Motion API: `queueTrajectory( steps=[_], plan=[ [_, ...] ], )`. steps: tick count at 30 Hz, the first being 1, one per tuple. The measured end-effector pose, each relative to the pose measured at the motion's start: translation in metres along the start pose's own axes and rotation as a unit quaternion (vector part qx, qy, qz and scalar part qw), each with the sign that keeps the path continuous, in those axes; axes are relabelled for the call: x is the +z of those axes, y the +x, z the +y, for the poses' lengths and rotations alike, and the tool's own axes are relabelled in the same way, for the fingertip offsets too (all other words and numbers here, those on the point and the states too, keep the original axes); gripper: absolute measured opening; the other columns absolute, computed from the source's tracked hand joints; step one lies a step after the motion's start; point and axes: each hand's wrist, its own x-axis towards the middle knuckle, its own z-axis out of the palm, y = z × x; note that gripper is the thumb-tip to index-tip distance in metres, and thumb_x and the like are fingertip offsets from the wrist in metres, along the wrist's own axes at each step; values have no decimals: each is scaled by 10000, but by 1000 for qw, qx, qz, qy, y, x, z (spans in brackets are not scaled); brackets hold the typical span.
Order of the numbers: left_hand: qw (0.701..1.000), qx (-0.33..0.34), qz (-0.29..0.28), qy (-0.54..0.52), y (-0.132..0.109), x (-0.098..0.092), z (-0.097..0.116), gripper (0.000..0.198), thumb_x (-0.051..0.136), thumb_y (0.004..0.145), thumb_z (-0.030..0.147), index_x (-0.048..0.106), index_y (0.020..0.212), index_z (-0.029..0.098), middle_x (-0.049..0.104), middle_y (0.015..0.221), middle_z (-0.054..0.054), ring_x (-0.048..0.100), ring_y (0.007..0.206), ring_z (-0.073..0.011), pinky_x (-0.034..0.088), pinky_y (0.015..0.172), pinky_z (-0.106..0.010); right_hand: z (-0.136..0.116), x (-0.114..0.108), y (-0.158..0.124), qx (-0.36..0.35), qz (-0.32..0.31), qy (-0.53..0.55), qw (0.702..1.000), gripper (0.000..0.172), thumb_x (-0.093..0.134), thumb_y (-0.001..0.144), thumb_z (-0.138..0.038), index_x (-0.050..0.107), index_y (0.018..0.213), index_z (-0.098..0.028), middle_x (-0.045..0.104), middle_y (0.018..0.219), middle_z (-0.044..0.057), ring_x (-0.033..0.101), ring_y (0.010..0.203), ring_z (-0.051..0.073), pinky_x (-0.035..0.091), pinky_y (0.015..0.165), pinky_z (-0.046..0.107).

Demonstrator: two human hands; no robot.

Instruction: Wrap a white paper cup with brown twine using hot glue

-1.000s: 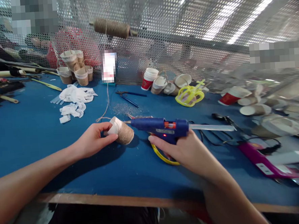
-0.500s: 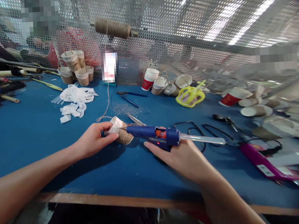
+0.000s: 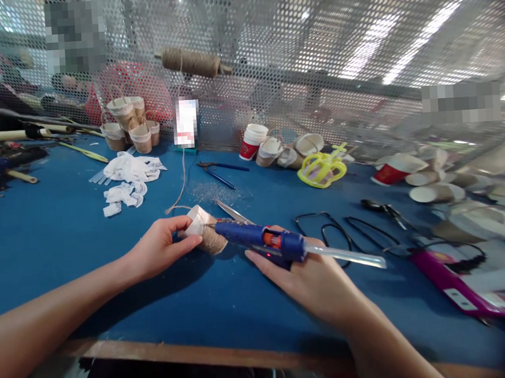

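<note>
My left hand (image 3: 164,246) pinches the white rim of a small paper cup (image 3: 213,241) whose lower part is wrapped in brown twine. The cup lies tilted above the blue table. In my right hand (image 3: 313,276) is a blue glue gun (image 3: 255,237) with a clear glue stick out of its back and a small red light lit. Its nozzle points left and meets the cup's side near the edge of the twine. A strand of twine (image 3: 185,182) runs from the cup up toward a spool (image 3: 191,62) on the mesh.
Scissors (image 3: 232,211) lie just behind the glue gun, with blue pliers (image 3: 221,171) farther back. White lace (image 3: 129,167) and wrapped cups (image 3: 140,137) are at the left. A yellow crown-shaped piece (image 3: 322,170), black cable and purple power strip (image 3: 463,284) are at the right.
The whole view has shifted, so things sit slightly lower in the picture. Both hands keep their holds, and the nozzle stays at the cup's side.
</note>
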Motion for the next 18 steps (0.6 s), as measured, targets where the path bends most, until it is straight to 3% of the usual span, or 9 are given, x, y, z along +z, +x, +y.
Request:
queueTrajectory(
  steps=[18],
  plan=[
    [1000, 1, 6, -6, -1, 2, 0, 209, 500, 785, 308, 606, 795, 128, 605, 757, -15, 525, 709, -147, 407, 654, -242, -3, -4, 0, -1, -52, 43, 998, 156, 503, 766, -329, 561, 658, -232, 628, 602, 14, 581, 530, 160, 454, 482, 259]
  ],
)
